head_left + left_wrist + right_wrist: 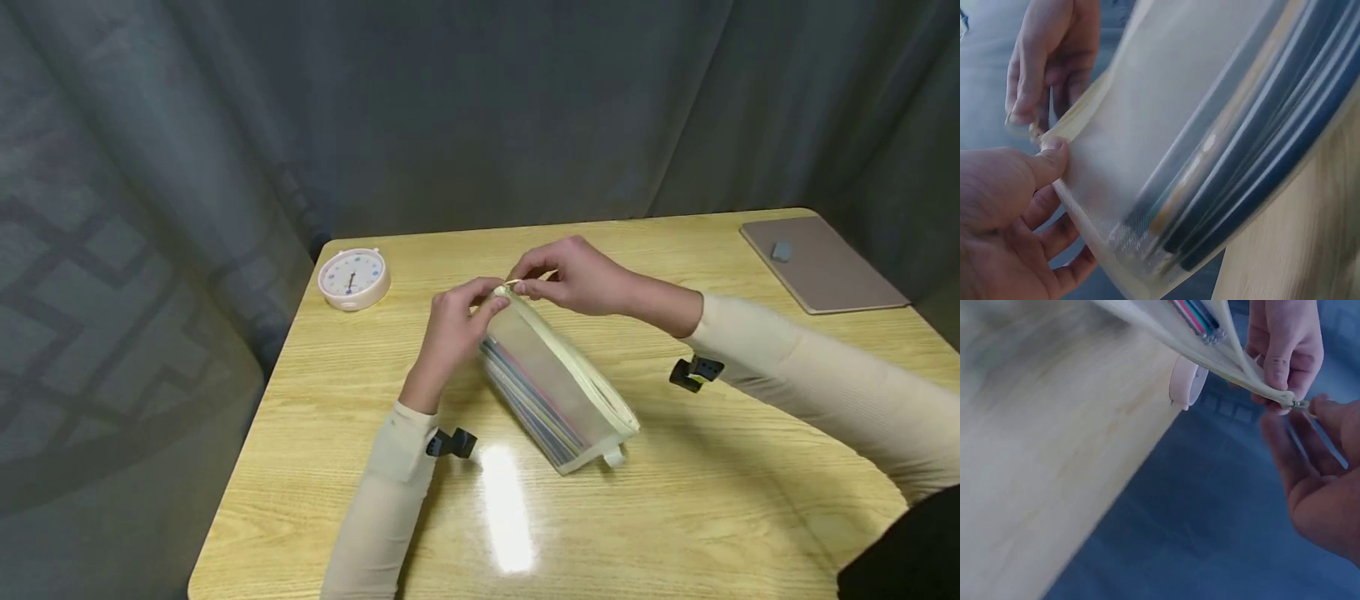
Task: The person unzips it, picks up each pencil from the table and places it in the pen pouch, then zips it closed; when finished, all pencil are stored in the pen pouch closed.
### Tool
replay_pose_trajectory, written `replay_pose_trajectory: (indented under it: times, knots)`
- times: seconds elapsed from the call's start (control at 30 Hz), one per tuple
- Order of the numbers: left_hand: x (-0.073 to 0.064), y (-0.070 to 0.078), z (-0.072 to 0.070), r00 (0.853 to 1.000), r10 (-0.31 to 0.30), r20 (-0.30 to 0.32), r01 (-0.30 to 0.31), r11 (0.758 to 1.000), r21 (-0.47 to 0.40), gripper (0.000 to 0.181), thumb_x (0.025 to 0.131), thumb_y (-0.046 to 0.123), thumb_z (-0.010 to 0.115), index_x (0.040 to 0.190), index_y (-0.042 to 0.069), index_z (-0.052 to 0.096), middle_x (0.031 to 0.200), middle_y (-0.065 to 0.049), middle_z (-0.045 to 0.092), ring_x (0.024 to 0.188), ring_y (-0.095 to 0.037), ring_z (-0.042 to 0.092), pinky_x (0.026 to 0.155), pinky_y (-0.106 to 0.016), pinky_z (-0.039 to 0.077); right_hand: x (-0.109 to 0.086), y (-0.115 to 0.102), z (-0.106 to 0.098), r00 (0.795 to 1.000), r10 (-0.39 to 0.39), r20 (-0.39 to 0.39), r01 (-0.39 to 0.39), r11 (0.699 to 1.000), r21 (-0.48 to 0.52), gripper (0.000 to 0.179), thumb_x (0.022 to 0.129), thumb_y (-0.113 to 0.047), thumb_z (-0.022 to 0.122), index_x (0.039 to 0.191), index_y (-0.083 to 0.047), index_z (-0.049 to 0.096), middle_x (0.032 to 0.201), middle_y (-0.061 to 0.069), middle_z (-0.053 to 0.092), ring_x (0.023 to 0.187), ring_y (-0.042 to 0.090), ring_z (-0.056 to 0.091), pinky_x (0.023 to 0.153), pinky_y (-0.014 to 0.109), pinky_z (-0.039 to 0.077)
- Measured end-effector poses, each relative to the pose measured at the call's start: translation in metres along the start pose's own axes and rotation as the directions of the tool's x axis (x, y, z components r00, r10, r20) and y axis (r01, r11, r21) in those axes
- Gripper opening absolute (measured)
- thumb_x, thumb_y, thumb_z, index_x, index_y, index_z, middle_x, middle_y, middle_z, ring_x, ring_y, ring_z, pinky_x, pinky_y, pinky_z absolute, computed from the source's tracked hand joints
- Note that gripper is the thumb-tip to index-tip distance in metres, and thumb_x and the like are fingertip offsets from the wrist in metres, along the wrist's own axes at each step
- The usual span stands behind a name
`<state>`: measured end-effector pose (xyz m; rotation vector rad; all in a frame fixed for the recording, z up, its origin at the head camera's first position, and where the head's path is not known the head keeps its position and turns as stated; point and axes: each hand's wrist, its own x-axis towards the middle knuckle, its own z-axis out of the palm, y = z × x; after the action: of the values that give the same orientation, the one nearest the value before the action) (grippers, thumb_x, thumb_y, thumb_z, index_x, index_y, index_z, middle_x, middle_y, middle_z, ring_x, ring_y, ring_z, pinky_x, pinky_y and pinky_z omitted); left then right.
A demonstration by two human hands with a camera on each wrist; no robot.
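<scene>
Both hands raised, fingertips meeting; left hand [450, 329] pinching, right hand [573, 275] pinching

My right hand [1322, 481] at four o'clock, fingertips pinching the zip pull [1302, 405], my left hand [1285, 347] at one o'clock gripping the pouch [1210, 353] end, coloured pens [1200, 319] inside, pale clock [1185, 382] on the wooden table [1035, 456] edge.

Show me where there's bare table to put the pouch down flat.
Free: the table front right of the pouch, and the front left strip near the glare. Also bare between the clock and the pad, along the back edge. Crowded: the middle, where left hand and right hand pinch the pouch's end.
</scene>
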<state>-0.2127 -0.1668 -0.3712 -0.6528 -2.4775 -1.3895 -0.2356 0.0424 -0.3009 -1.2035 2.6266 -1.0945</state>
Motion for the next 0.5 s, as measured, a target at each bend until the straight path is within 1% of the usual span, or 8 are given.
replay_pose_trajectory:
  times: [0.03, 0.1, 0.17, 0.27, 0.4, 0.47, 0.5]
  knots:
    - [0.000, 0.000, -0.001, 1.000, -0.007, -0.009, 0.007, 1.000, -0.017, 0.025, 0.098, 0.014, 0.070, 0.117, -0.002, 0.074, 0.104, -0.015, 0.077, 0.099, -0.029, 0.074, 0.090, -0.043, 0.058, -0.002, -0.001, -0.001, 0.999, -0.032, 0.005, 0.032, 0.998, -0.055, 0.008, 0.095, 0.000, 0.072, 0.100, -0.001, 0.078, 0.097, 0.010, 0.077, 0.082, 0.021, 0.073, 0.075, 0.039, 0.062]
    - [0.000, -0.001, -0.004, 0.999, -0.035, -0.027, 0.033, 0.998, -0.050, 0.023, 0.098, 0.014, 0.070, 0.113, -0.002, 0.076, 0.097, -0.014, 0.078, 0.090, -0.027, 0.074, 0.083, -0.040, 0.059, -0.006, -0.002, -0.003, 0.996, -0.088, 0.018, 0.090, 0.985, -0.150, 0.008, 0.094, -0.001, 0.073, 0.100, -0.003, 0.078, 0.096, 0.008, 0.077, 0.082, 0.020, 0.072, 0.074, 0.041, 0.061]
    - [0.000, 0.000, -0.006, 0.997, -0.064, -0.050, 0.060, 0.995, -0.084, 0.020, 0.097, 0.013, 0.071, 0.110, -0.002, 0.077, 0.095, -0.014, 0.078, 0.083, -0.026, 0.072, 0.077, -0.037, 0.058, -0.010, -0.002, -0.004, 0.992, -0.126, 0.023, 0.128, 0.969, -0.211, 0.008, 0.094, 0.000, 0.073, 0.100, -0.003, 0.078, 0.096, 0.007, 0.077, 0.084, 0.020, 0.073, 0.075, 0.041, 0.061]
    - [0.000, 0.004, -0.007, 0.993, -0.101, -0.064, 0.092, 0.987, -0.129, 0.019, 0.096, 0.012, 0.073, 0.106, -0.003, 0.078, 0.094, -0.015, 0.078, 0.080, -0.025, 0.070, 0.073, -0.032, 0.056, -0.017, 0.001, -0.003, 0.986, -0.167, 0.025, 0.167, 0.953, -0.253, 0.010, 0.093, 0.002, 0.072, 0.101, -0.003, 0.077, 0.097, 0.008, 0.077, 0.086, 0.021, 0.073, 0.075, 0.041, 0.060]
    - [0.000, 0.010, -0.007, 0.988, -0.146, -0.041, 0.136, 0.972, -0.190, 0.019, 0.096, 0.012, 0.074, 0.106, -0.004, 0.079, 0.097, -0.016, 0.078, 0.084, -0.024, 0.072, 0.074, -0.027, 0.055, -0.029, 0.004, -0.002, 0.979, -0.204, 0.005, 0.197, 0.939, -0.282, 0.013, 0.092, 0.005, 0.073, 0.102, -0.002, 0.077, 0.098, 0.008, 0.078, 0.087, 0.022, 0.073, 0.075, 0.041, 0.060]
    - [0.000, 0.011, -0.008, 0.982, -0.182, -0.047, 0.168, 0.962, -0.215, 0.019, 0.096, 0.011, 0.074, 0.106, -0.004, 0.078, 0.097, -0.017, 0.078, 0.085, -0.024, 0.073, 0.074, -0.025, 0.054, -0.034, 0.006, -0.003, 0.976, -0.217, 0.001, 0.208, 0.933, -0.293, 0.014, 0.091, 0.005, 0.073, 0.102, -0.003, 0.077, 0.098, 0.007, 0.078, 0.087, 0.022, 0.073, 0.074, 0.042, 0.060]
    - [0.000, 0.011, -0.009, 0.977, -0.203, -0.060, 0.185, 0.957, -0.225, 0.019, 0.096, 0.010, 0.074, 0.106, -0.005, 0.078, 0.096, -0.017, 0.078, 0.085, -0.024, 0.073, 0.072, -0.024, 0.053, -0.037, 0.008, -0.004, 0.975, -0.223, 0.000, 0.212, 0.930, -0.301, 0.014, 0.091, 0.005, 0.073, 0.102, -0.003, 0.077, 0.098, 0.007, 0.078, 0.086, 0.022, 0.073, 0.074, 0.041, 0.059]
